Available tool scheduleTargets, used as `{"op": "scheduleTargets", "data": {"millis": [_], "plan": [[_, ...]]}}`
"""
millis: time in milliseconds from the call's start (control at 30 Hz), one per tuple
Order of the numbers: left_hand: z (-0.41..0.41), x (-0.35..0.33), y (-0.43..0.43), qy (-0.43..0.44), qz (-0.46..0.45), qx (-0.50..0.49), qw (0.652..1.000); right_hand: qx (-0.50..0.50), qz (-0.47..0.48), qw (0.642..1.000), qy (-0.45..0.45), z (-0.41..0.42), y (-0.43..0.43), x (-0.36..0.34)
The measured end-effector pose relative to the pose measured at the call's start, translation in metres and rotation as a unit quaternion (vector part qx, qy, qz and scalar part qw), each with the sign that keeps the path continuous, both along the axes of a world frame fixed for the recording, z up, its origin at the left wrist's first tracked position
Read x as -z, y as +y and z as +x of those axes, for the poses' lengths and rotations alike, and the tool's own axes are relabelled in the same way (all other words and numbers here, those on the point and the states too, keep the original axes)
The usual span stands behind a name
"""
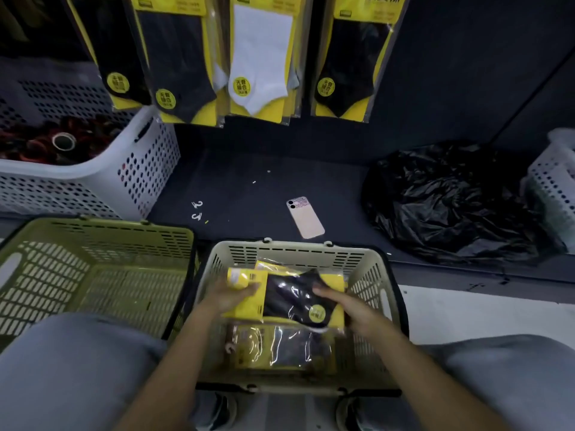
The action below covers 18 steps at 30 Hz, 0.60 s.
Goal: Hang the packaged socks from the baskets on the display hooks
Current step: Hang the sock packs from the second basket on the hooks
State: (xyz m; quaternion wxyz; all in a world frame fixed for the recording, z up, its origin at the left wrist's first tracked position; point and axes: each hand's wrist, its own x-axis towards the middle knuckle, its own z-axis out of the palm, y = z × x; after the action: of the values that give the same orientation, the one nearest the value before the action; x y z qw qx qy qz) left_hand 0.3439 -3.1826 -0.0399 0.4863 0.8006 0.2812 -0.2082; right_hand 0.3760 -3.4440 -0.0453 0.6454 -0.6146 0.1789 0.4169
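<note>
We look down into the beige basket, which stands on the floor between two grey-clad knees; both hands are inside it, on one sock pack. The left hand grips the pack's yellow header end, thumb on top; the right hand holds the opposite end, fingers curled onto the clear wrap by the dark sock's toe. The pack lies roughly level, dark sock on yellow card, round yellow sticker near the right hand; it sits over the other packs, which lie flat in the basket's bottom.

The green basket stands just left of the beige one; we cannot tell whether the two touch.

Beyond both runs a low dark shelf; on it lie a phone, back up, near the middle, and two small white bits, curled, left of the phone. A crumpled black bag sits to the right; the white basket at the left end holds dark red-and-black items, too blurred to name. A second white basket is cut off by the right edge, just beside the bag.

Above the shelf are the hung packs, four columns side by side; three show dark socks, one white; their tops run out of frame.
</note>
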Motion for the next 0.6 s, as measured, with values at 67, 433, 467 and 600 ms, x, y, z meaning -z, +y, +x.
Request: {"op": "scheduleTargets", "data": {"millis": [67, 433, 467, 600], "plan": [[0.011, -0.023, -0.007, -0.17, -0.024, -0.152, 0.973, 0.063, 0.049, 0.996, -0.038, 0.01, 0.002, -0.023], [0.055, -0.107, -0.046, -0.19, -0.386, -0.239, 0.871, 0.113, 0.101, 0.979, -0.136, 0.021, 0.025, -0.087], [0.057, -0.113, -0.046, -0.209, -0.358, -0.243, 0.877, 0.113, 0.052, 0.977, -0.175, 0.024, 0.021, -0.092], [0.062, -0.14, -0.051, -0.272, -0.239, -0.187, 0.913, 0.129, 0.002, 0.925, -0.356, 0.05, 0.016, -0.125]]}}
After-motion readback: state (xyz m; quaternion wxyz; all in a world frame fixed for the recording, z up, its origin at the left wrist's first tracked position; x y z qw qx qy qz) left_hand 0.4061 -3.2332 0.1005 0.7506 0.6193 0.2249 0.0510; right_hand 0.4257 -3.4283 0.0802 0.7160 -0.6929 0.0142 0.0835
